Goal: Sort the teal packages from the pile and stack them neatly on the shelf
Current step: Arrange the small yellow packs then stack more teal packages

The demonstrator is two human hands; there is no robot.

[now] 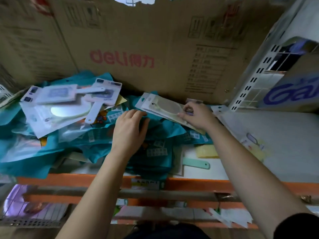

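A heap of teal packages (160, 135) covers the left and middle of the white shelf (284, 135). My left hand (129, 130) rests palm down on the teal packages in the middle, fingers loosely bent. My right hand (196, 116) pinches the near edge of a small stack of white blister cards (162, 106) with oval mirrors, lying tilted over the teal pile by the back wall. More white blister cards (57, 104) lie on top of the teal heap at the left.
A tall cardboard box wall (155, 49) closes the back. A white perforated upright (255, 80) bounds the right side. A mint green handle (196, 163) and a yellow card (206, 151) lie near the orange front rail (69, 180). Lower shelves hold other goods.
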